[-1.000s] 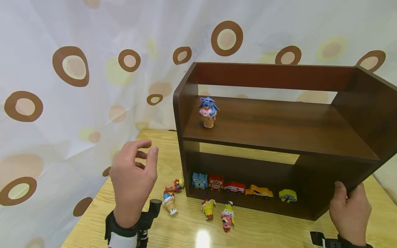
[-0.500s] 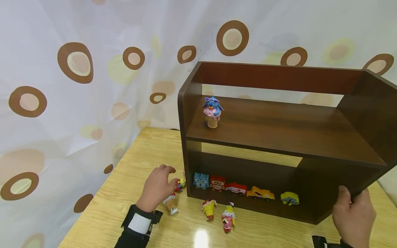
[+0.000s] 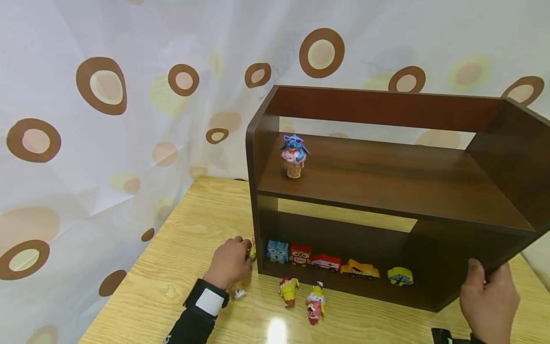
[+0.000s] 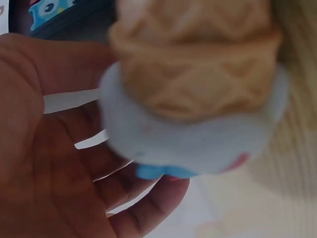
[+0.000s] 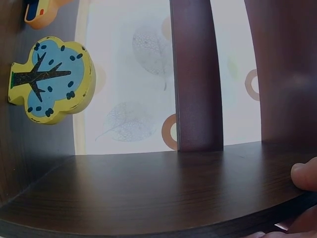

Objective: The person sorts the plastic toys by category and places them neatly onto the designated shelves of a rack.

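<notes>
My left hand (image 3: 232, 260) reaches down to the table beside the shelf's left side, fingers bent. An ice-cream cone figurine (image 4: 198, 99) with white cream fills the left wrist view and hides the fingertips, so whether they hold anything does not show. In the head view only this cone's lower end shows, below the hand. A small yellow figurine (image 3: 252, 251) peeks out past the fingers. My right hand (image 3: 490, 296) grips the front edge of the dark brown shelf's right side (image 5: 148, 193), thumb on the inner face.
A blue figurine on a cone (image 3: 294, 157) stands on the upper board. Below are a blue owl block (image 3: 277, 251), a red owl block (image 3: 300, 254), toy vehicles (image 3: 360, 269) and a tree block (image 5: 54, 79). Two figurines (image 3: 288, 291) lie in front.
My left hand has come down and right from above the table to the figurines by the shelf's left side, covering the red one. My right hand keeps its grip on the shelf.
</notes>
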The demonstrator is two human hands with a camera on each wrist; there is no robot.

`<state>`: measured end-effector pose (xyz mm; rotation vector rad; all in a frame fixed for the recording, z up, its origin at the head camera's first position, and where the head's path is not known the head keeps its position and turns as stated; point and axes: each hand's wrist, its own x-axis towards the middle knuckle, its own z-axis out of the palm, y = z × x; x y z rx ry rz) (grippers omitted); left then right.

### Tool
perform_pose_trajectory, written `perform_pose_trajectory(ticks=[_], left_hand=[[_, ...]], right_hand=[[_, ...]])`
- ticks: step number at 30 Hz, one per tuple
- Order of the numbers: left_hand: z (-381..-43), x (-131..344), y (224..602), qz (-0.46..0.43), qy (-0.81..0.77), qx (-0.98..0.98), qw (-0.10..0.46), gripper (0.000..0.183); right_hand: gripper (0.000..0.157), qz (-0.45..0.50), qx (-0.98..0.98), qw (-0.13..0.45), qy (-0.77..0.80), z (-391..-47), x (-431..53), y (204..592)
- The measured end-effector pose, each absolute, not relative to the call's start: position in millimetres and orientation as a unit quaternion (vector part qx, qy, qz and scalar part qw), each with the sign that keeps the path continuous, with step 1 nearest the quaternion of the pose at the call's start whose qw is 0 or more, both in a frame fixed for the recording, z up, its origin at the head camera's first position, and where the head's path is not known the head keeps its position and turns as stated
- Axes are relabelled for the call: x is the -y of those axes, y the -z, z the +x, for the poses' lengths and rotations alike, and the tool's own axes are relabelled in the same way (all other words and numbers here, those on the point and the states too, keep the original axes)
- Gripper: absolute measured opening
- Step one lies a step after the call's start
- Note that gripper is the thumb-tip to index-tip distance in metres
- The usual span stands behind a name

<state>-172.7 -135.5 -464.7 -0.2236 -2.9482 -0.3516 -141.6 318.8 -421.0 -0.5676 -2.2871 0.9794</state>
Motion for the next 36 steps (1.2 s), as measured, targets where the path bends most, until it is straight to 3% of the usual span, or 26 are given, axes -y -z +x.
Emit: perform_pose_trajectory(ticks=[22, 36], left_hand=[[-174, 134, 471, -0.052, 0.134, 0.984, 0.103, 0.041], [-169, 140, 482, -0.025, 0.159, 0.978, 0.135, 0.038]], right_hand=[[0.039, -0.227, 0.850, 0.296, -0.371, -141, -317, 417], [0.038, -0.220, 0.842, 0.321, -0.373, -144, -316, 423]])
